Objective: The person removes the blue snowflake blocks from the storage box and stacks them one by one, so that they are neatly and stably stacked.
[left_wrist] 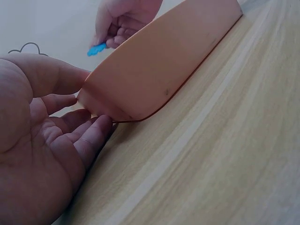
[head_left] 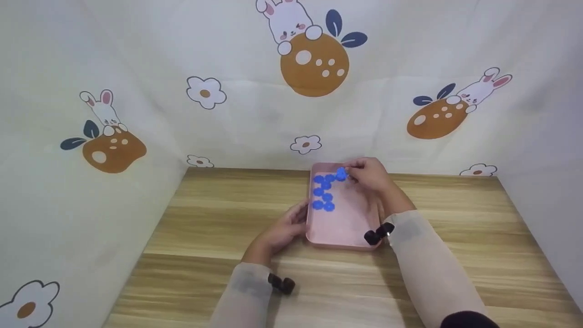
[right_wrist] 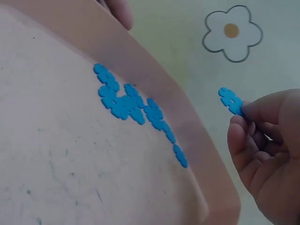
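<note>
My right hand pinches a blue snowflake building disc between thumb and fingertips, above the far end of a pink tray. Seen from the right wrist, the disc has a notched, petal-like edge and a hole in its middle. Several more blue discs lie flat in the tray, grouped along its left wall toward the far corner. My left hand rests beside the tray's left side, its fingers touching the outside of the tray wall close to the table.
The tray stands on a wood-grain table, near its back edge. Behind and at both sides hangs a pale cloth printed with rabbits, oranges and flowers. Black wrist devices sit over both light sleeves.
</note>
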`<state>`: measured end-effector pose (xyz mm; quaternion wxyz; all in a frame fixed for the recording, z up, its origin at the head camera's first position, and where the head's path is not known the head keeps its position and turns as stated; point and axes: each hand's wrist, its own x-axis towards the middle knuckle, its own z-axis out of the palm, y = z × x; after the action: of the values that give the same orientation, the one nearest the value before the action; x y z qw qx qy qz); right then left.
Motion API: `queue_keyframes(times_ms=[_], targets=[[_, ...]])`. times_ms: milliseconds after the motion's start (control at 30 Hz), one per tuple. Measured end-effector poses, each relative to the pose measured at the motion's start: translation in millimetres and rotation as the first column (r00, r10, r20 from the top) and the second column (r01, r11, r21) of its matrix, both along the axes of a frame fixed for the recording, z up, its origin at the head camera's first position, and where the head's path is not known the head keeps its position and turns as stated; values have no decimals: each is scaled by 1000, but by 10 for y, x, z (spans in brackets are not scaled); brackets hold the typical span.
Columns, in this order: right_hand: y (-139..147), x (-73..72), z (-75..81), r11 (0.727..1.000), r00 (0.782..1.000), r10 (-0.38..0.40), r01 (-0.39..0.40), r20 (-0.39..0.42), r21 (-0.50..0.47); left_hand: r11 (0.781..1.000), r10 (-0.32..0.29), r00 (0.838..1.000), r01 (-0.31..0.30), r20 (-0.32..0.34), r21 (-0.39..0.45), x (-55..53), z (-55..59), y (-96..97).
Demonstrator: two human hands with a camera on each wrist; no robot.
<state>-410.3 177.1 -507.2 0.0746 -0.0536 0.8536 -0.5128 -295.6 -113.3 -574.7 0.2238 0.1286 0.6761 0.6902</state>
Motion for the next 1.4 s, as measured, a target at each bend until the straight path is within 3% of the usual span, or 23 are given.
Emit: queue_keyframes(times_ms=[167, 467, 700, 1000, 1400], targets=[[233, 118, 6, 993, 997, -70, 72, 18, -94, 1000, 7, 1000, -7, -1, -15, 2, 6, -4], [618, 282, -53, 969, 991, -122, 132, 61, -211, 1000, 10, 1000, -10, 1, -11, 38, 18, -10], [856, 360, -131, 979, 984, -154, 164, 88, -123, 1000, 10, 1000, -9, 8, -10, 30, 18, -7], [1058, 430, -286, 966, 970, -179, 205, 166, -155, 1000, 0, 1000, -1, -3, -17, 12, -7, -11], [1180, 429, -494, 973, 969, -204, 217, 139, -80, 1000, -20, 999, 20, -28, 6, 2, -23, 0]])
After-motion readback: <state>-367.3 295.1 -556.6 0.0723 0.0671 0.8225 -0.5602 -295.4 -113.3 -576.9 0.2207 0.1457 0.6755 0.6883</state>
